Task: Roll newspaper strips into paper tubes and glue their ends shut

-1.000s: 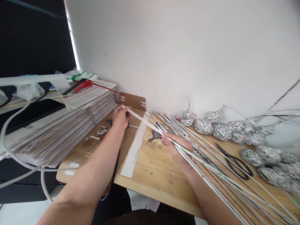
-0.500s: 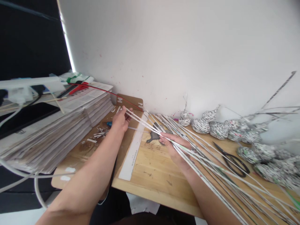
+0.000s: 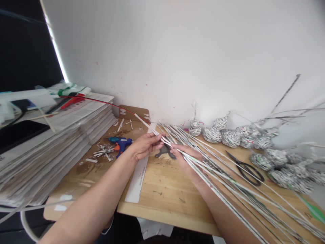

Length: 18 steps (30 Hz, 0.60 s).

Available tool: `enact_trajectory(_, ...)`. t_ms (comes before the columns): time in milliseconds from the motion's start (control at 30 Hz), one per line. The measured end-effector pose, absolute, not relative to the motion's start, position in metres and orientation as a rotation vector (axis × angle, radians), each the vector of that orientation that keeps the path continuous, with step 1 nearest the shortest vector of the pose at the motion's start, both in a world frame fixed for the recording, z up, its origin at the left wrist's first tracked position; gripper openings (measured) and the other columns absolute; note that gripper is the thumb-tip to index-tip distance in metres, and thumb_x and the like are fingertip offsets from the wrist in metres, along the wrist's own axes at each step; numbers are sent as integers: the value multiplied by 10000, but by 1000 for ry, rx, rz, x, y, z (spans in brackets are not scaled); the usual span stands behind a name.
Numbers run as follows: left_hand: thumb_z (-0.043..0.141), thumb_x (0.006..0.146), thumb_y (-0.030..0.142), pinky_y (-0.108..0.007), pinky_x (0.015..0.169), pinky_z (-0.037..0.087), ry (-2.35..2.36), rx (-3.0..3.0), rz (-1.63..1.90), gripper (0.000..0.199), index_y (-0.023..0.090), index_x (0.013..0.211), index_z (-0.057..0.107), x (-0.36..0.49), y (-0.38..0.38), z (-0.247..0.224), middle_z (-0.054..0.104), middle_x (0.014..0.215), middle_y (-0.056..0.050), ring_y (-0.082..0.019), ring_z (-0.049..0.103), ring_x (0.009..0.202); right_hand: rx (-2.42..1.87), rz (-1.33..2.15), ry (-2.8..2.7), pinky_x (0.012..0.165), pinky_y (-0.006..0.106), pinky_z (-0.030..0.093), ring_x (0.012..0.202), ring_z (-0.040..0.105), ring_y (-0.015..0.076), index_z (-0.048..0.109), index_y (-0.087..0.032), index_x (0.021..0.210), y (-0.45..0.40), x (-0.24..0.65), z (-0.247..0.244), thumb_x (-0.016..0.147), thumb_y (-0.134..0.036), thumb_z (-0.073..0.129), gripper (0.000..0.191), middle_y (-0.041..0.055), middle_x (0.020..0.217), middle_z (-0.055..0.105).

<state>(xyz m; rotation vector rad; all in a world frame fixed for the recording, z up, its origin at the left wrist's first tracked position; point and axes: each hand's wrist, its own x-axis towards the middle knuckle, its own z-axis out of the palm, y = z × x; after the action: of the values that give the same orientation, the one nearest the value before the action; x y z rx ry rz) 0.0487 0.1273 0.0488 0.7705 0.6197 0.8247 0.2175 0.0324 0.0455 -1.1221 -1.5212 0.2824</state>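
Observation:
My right hand [image 3: 186, 156] is closed around several thin white rolled-paper sticks [image 3: 146, 123], which slant from the upper left down past my right forearm. Just ahead of it, my left hand [image 3: 149, 144] pinches the same sticks between thumb and fingers, with their tips poking out beyond. More rolled-paper sticks [image 3: 191, 138] lie in a loose bundle on the table behind and right of my right hand. Partly hidden below my hands is a dark grey flat object [image 3: 160, 153] whose kind I cannot make out.
A blue glue gun [image 3: 123, 145] lies left of my hands near paper scraps [image 3: 104, 151]. Black scissors [image 3: 250, 172] rest to the right. Woven paper gourd shapes [image 3: 231, 138] line the wall. A tall newspaper stack [image 3: 73, 145] stands left. A white strip [image 3: 135, 183] crosses the wooden table [image 3: 167, 189].
My left hand has slid back along the sticks from their tips, coming close to my right hand. The glue gun shows more fully now. The view has shifted slightly right.

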Motion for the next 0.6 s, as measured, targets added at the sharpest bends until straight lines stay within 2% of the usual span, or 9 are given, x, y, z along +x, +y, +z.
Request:
enact_trajectory(133,635,798,33,-188,615,587,643,704,798,107,61,881,697,53,125,48,682,736,-77,-112,672,625,-1112,291,-1518,778,341,587,802,714,193,742,-264,965,33,217,42,817,-243,668,167,22,931,744)
enact_trajectory(267,626,804,32,-174,589,581,653,687,794,62,52,789,683,54,127,46,677,690,-73,-107,665,599,-1078,443,-1482,776,337,583,809,714,192,740,-232,968,36,217,35,813,-265,676,171,39,930,745)
enact_trajectory(433,642,789,31,-163,592,577,663,681,781,51,45,771,687,53,127,48,681,689,-80,-113,672,611,-981,704,-1420,788,349,586,824,710,192,735,-219,1010,41,221,27,790,-291,710,233,58,985,735)
enact_trajectory(600,649,779,28,-155,567,567,683,682,767,50,37,756,693,52,127,48,670,655,-79,-109,659,564,-871,827,-1417,747,326,596,805,707,181,749,-245,984,43,227,26,785,-295,713,208,41,936,740)
